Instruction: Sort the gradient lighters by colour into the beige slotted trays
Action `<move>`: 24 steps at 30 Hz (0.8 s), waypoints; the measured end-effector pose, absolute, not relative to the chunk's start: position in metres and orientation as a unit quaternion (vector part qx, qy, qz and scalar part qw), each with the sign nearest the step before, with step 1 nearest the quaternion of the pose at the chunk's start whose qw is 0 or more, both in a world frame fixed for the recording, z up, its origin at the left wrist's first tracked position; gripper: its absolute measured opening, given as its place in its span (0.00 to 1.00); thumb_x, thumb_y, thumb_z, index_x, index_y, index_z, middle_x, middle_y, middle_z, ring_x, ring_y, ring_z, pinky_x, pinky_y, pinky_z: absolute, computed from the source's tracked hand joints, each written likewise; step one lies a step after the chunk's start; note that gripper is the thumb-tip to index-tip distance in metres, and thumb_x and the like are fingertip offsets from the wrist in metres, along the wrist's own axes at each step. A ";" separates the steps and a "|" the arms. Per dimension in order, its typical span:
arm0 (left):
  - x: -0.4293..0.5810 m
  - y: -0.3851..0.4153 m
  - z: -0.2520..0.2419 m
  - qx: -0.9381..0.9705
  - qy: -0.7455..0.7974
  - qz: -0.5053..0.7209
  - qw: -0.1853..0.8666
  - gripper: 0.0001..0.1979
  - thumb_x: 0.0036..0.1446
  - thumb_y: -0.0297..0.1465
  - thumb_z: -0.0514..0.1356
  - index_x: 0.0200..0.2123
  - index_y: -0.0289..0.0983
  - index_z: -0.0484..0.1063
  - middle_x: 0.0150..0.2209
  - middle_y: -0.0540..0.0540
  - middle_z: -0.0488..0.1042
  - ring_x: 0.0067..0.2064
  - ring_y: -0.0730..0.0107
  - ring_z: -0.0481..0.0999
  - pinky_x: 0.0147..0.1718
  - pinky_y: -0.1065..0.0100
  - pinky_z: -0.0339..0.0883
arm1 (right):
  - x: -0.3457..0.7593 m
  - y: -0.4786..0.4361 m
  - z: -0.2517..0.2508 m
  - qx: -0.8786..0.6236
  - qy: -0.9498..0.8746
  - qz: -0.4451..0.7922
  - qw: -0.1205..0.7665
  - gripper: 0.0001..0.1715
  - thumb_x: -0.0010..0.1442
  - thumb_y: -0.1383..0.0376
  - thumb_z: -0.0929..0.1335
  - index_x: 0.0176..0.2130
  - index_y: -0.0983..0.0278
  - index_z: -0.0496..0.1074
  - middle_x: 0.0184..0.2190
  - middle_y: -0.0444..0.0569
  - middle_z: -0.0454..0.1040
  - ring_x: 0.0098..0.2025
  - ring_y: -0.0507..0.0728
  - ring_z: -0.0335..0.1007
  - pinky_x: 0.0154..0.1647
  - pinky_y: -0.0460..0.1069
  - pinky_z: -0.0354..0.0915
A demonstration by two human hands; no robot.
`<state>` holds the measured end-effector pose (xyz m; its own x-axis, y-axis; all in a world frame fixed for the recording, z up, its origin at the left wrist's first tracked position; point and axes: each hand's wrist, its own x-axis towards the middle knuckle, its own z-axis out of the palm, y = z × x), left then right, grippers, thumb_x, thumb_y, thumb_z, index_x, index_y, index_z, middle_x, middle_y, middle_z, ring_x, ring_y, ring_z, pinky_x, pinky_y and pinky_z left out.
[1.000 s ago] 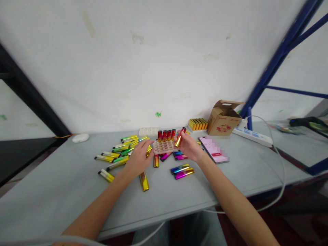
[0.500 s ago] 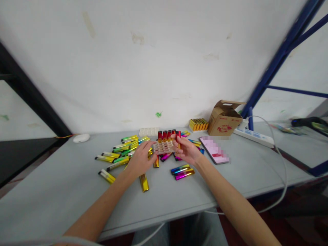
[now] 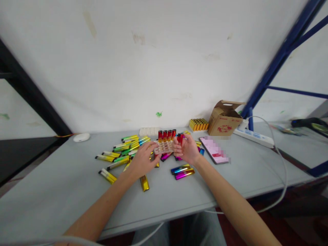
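A pale holed tray [image 3: 164, 147] lies on the grey table [image 3: 64, 191], with several red-topped lighters [image 3: 166, 135] standing upright along its far row. My right hand [image 3: 186, 150] is closed on a red-and-gold lighter [image 3: 179, 138], holding it upright at the tray's right edge. My left hand [image 3: 142, 160] rests at the tray's left edge with its fingers curled over loose lighters; I cannot make out whether it grips one. A gold lighter [image 3: 144, 182] lies near my left wrist.
Yellow-green lighters [image 3: 120, 152] are scattered at the left, blue-magenta ones [image 3: 182, 171] at the right. A phone [image 3: 214, 149], a cardboard box [image 3: 224, 118], a tray of gold lighters [image 3: 198, 124], a spare white tray [image 3: 148, 131], a power strip [image 3: 253, 136] and a white mouse-like object [image 3: 81, 137] stand around.
My right hand has turned the red-and-gold lighter from tilted to upright and brought it to the tray's right edge. My left hand has shifted slightly toward the tray.
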<state>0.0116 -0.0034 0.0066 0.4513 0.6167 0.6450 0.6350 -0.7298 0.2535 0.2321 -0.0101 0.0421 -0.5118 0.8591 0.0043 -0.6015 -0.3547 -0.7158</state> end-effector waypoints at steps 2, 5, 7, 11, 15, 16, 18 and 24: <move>0.012 -0.003 0.006 -0.854 -0.363 -0.374 0.013 0.14 0.60 0.34 0.56 0.47 0.36 0.71 0.49 0.38 0.72 0.52 0.56 0.72 0.54 0.53 0.67 | 0.230 -0.010 0.043 -0.198 -0.331 0.786 0.483 0.20 0.64 0.53 0.57 0.30 0.64 0.65 0.20 0.40 0.56 0.19 0.48 0.52 0.18 0.42 0.54; 0.012 -0.003 0.005 -0.856 -0.362 -0.368 0.011 0.13 0.60 0.33 0.56 0.47 0.36 0.71 0.48 0.38 0.72 0.51 0.56 0.72 0.53 0.52 0.68 | 0.226 -0.010 0.045 -0.212 -0.337 0.768 0.501 0.14 0.64 0.58 0.60 0.33 0.64 0.66 0.24 0.42 0.63 0.24 0.50 0.61 0.23 0.44 0.61; 0.012 -0.003 0.005 -0.858 -0.361 -0.366 0.009 0.13 0.60 0.33 0.55 0.46 0.36 0.71 0.48 0.39 0.72 0.51 0.57 0.72 0.52 0.52 0.68 | 0.225 -0.011 0.045 -0.229 -0.349 0.766 0.489 0.12 0.63 0.58 0.63 0.34 0.63 0.66 0.25 0.43 0.67 0.26 0.51 0.64 0.23 0.44 0.61; 0.012 -0.003 0.005 -0.858 -0.363 -0.364 0.013 0.12 0.61 0.33 0.55 0.46 0.37 0.71 0.48 0.39 0.72 0.51 0.56 0.72 0.52 0.52 0.69 | 0.223 -0.012 0.043 -0.259 -0.370 0.758 0.471 0.14 0.62 0.55 0.64 0.36 0.64 0.68 0.27 0.45 0.70 0.22 0.50 0.61 0.16 0.42 0.51; 0.012 -0.003 0.005 -0.857 -0.366 -0.361 0.009 0.12 0.61 0.33 0.54 0.46 0.37 0.71 0.49 0.39 0.72 0.51 0.56 0.72 0.52 0.51 0.68 | 0.223 -0.011 0.042 -0.252 -0.366 0.761 0.473 0.18 0.60 0.51 0.65 0.35 0.64 0.68 0.21 0.41 0.64 0.18 0.47 0.51 0.15 0.41 0.44; 0.012 -0.003 0.005 -0.857 -0.367 -0.361 0.006 0.12 0.61 0.33 0.54 0.46 0.37 0.72 0.48 0.39 0.72 0.51 0.56 0.72 0.53 0.51 0.68 | 0.224 -0.011 0.042 -0.252 -0.364 0.763 0.471 0.21 0.60 0.49 0.64 0.33 0.64 0.68 0.19 0.40 0.61 0.18 0.47 0.50 0.15 0.41 0.44; 0.013 -0.003 0.005 -0.856 -0.369 -0.361 0.004 0.12 0.61 0.33 0.54 0.46 0.37 0.72 0.48 0.39 0.72 0.51 0.57 0.72 0.53 0.51 0.68 | 0.225 -0.010 0.042 -0.256 -0.358 0.768 0.465 0.26 0.59 0.44 0.63 0.28 0.64 0.65 0.17 0.39 0.56 0.18 0.48 0.48 0.16 0.42 0.45; 0.013 -0.003 0.005 -0.857 -0.367 -0.363 0.002 0.11 0.61 0.32 0.55 0.44 0.37 0.73 0.48 0.39 0.73 0.51 0.56 0.72 0.53 0.51 0.68 | 0.228 -0.007 0.041 -0.262 -0.319 0.784 0.464 0.28 0.60 0.45 0.58 0.20 0.62 0.55 0.14 0.36 0.47 0.15 0.47 0.40 0.14 0.42 0.43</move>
<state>0.0130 -0.0028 0.0051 0.4676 0.6271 0.6230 0.6295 -0.7310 0.2634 0.2276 -0.0074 0.0412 -0.4318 0.8948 -0.1134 -0.5608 -0.3648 -0.7433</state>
